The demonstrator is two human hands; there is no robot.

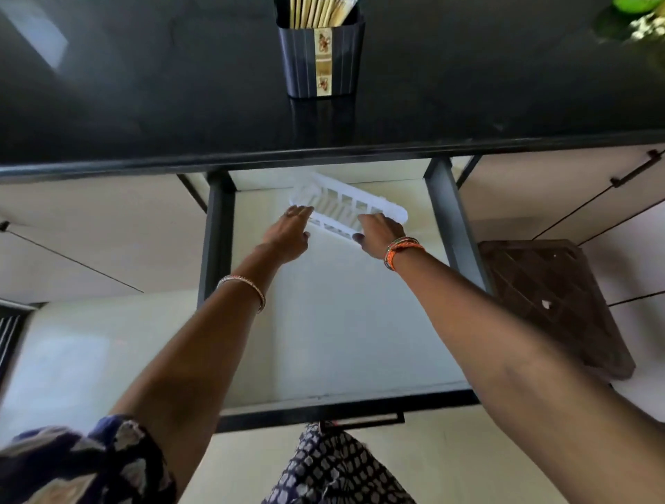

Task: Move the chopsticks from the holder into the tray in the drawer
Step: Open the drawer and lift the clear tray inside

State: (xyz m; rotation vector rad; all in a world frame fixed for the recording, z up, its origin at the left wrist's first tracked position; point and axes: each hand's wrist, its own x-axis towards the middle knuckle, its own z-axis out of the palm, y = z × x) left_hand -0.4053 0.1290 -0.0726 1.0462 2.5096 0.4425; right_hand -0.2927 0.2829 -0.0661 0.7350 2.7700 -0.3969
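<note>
The pale wooden chopsticks (318, 12) stand bunched in the dark ribbed plastic holder with its floral strip (321, 59), up on the glossy black countertop (144, 108), well apart from both hands. None has been moved yet, by the look of it.

Down in the open pale-lined drawer with dark metal sides (216, 234), both hands are on the white slotted plastic tray (345, 207), which lies askew toward the back. The left hand (288, 234) meets its near-left corner, fingers reaching over the rim; the right hand (378, 232) has fingers curled on the near-right edge with the thumb underneath, so that one looks like a proper grip. Whether the left is gripping or only pressing, I cannot tell; the tray is overexposed and blurred there.

So the step in hand is preparation: getting the tray squared up before anything goes in. Next, I'd judge, a hand must let go, reach up to the holder and pinch the chopsticks near their tops, then lay them lengthwise in a long slot.

Round about: a thin bangle (248, 287) on the left wrist, orange thread bands (399, 250) on the right, a dark brown lattice wooden board (561, 302) leaning by the right-hand cabinets, something green (631, 4) at the far right corner of the counter, pale floor below.
</note>
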